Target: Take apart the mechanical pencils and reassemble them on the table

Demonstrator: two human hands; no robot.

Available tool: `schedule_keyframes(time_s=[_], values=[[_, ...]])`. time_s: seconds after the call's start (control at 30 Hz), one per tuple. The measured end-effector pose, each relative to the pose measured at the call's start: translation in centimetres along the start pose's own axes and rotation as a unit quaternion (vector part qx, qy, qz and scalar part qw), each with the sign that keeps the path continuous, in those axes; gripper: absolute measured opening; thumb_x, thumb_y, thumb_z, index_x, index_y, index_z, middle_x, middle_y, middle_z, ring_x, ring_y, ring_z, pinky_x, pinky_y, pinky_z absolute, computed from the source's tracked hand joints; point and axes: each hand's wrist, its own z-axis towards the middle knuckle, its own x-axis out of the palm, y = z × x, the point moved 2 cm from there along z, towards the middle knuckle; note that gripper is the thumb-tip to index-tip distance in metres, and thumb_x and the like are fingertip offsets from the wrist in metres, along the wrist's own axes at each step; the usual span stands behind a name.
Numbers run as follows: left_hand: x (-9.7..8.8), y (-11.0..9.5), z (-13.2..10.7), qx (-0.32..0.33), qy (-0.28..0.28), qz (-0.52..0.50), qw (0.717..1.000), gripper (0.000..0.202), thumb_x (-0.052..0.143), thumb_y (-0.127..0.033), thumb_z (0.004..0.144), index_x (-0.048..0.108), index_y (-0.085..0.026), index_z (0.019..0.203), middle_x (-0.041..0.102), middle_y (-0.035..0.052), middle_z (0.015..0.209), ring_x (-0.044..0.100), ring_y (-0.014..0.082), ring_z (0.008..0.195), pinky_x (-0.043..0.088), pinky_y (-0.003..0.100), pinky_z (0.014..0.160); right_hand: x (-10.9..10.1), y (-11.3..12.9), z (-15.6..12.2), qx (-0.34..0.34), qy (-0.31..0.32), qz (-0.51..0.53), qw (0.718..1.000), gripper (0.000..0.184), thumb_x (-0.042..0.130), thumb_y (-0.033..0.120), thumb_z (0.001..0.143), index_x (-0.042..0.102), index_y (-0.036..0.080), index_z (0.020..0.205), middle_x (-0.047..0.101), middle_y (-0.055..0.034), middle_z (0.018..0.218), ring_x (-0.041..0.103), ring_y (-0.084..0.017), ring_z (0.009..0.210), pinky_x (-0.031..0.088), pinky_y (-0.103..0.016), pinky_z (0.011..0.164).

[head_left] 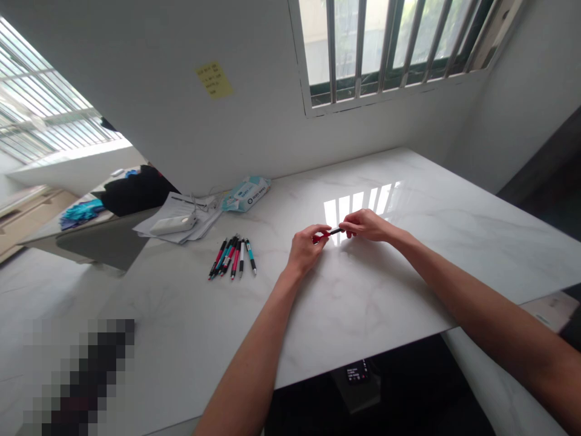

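Observation:
A red and black pen [327, 234] is held level just above the white marble table [363, 303], near its middle. My left hand [305, 247] pinches the pen's red end. My right hand [365, 225] pinches its black end from the other side. Both hands have their fingers closed on the pen. To the left, several more pens [232, 257] in red, teal and black lie side by side on the table, a hand's width from my left hand.
A wet-wipes pack [246, 192] lies near the wall, beside papers with a white device [175, 224] on them. A yellow sticky note [214, 80] is on the wall. A barred window [385, 48] is behind the table. A second table stands at the left.

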Motion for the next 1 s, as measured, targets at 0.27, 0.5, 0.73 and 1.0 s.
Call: schedule_keyframes(time_s=[0.27, 0.5, 0.73, 1.0], values=[[-0.15, -0.27, -0.02, -0.018, 0.003, 0.001, 1.000, 0.025, 0.068, -0.014, 0.088, 0.079, -0.026, 0.107, 0.080, 0.0012, 0.104, 0.076, 0.0175, 0.086, 0.060, 0.029, 0.087, -0.32, 0.05, -0.08, -0.028, 0.000, 0.012, 1.000, 0.033, 0.067, 0.051, 0.088, 0.077, 0.020, 0.086, 0.076, -0.0053, 0.080, 0.063, -0.017, 0.071, 0.043, -0.030, 0.065], [-0.27, -0.45, -0.03, -0.020, -0.005, 0.025, 0.999, 0.023, 0.068, -0.014, 0.086, 0.080, -0.027, 0.102, 0.081, -0.0003, 0.105, 0.075, 0.0167, 0.084, 0.059, 0.028, 0.083, -0.07, 0.09, -0.09, -0.034, -0.011, 0.017, 0.999, 0.033, 0.070, 0.052, 0.087, 0.076, 0.020, 0.093, 0.075, -0.0039, 0.080, 0.061, -0.017, 0.070, 0.043, -0.030, 0.065], [-0.23, -0.39, 0.01, -0.030, 0.003, 0.019, 0.999, 0.021, 0.067, -0.015, 0.088, 0.081, -0.027, 0.099, 0.081, -0.0001, 0.099, 0.077, 0.0185, 0.083, 0.059, 0.028, 0.080, 0.05, -0.18, 0.04, -0.011, -0.005, -0.027, 1.000, 0.043, 0.058, 0.055, 0.094, 0.075, 0.020, 0.077, 0.073, -0.0048, 0.074, 0.059, -0.017, 0.066, 0.042, -0.030, 0.063], [-0.17, -0.43, 0.01, -0.025, 0.013, 0.003, 1.000, 0.020, 0.068, -0.017, 0.087, 0.081, -0.027, 0.099, 0.081, -0.0004, 0.101, 0.077, 0.0178, 0.084, 0.059, 0.028, 0.080, 0.06, -0.12, 0.05, -0.053, -0.015, -0.007, 0.998, 0.037, 0.067, 0.055, 0.090, 0.078, 0.020, 0.087, 0.076, -0.0057, 0.084, 0.064, -0.019, 0.075, 0.046, -0.031, 0.070]])
